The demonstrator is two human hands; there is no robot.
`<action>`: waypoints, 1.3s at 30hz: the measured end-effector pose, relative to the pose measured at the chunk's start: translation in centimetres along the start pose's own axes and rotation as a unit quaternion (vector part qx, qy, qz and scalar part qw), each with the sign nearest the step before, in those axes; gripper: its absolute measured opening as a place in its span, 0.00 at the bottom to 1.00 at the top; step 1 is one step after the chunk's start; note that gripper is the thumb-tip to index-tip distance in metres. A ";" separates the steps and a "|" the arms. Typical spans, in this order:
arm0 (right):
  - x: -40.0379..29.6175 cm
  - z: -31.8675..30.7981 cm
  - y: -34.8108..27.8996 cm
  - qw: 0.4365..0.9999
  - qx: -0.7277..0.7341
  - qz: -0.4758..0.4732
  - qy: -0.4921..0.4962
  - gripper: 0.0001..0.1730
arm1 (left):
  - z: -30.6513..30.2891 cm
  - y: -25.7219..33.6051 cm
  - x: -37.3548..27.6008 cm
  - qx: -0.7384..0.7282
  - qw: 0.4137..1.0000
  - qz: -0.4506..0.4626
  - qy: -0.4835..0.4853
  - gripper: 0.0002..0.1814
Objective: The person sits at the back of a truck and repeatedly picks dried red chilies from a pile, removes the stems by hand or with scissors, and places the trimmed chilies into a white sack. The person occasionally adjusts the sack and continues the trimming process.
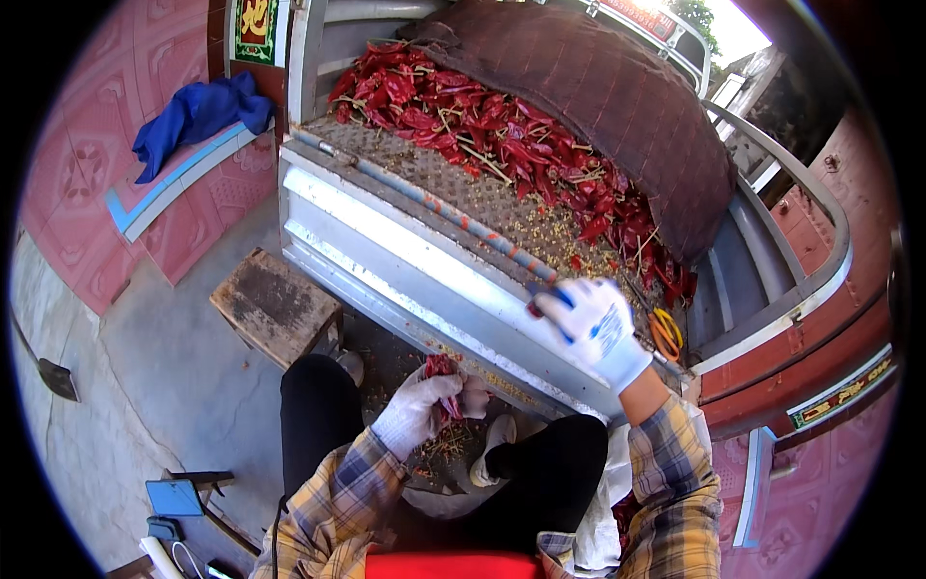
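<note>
My left hand [419, 402], in a white knit glove, is closed around a few wrinkled dried red chilli peppers [450, 407] above my lap. My right hand [589, 322] wears a white glove with blue-coated fingers and is blurred. It reaches over the lowered tailgate [434, 268] of a truck bed, with a dark red piece, seemingly a chilli, at its fingertips. Beyond it a heap of dried red chillies [434, 108] with pale stems lies on the bed, partly covered by a dark brown quilted cloth [579, 108]. Scissors with orange and yellow handles [665, 334] rest right of my right hand.
A worn wooden stool [278, 307] stands left of my knees. Loose seeds [539, 228] are scattered on the bed. Cut stems [452, 441] lie between my feet. A white sack [604, 514] with chillies is by my right leg. A blue cloth [206, 116] hangs over a tiled ledge.
</note>
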State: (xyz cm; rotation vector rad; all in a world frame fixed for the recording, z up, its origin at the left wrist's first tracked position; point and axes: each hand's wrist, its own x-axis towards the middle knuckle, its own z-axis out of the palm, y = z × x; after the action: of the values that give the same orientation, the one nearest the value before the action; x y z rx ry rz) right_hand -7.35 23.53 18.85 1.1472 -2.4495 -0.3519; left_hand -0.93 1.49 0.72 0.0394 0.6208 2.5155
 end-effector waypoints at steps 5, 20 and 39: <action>-0.8 1.1 -7.1 0.987 0.027 -0.129 -0.092 0.19 | -1.2 -0.3 -0.4 -0.074 0.996 -0.028 -0.038 0.19; -2.9 3.1 -9.8 0.889 0.389 0.240 0.025 0.26 | -0.1 0.2 -0.3 0.042 0.999 0.017 -0.010 0.25; -3.6 7.0 -11.1 0.958 0.232 0.107 0.126 0.19 | 0.2 -0.3 -0.1 0.115 0.993 -0.007 -0.036 0.20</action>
State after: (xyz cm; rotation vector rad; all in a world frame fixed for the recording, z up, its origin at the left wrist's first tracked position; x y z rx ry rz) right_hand -1.09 19.64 7.35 1.0035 -2.4537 0.4335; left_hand -0.63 1.73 0.81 0.2069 0.8750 2.4049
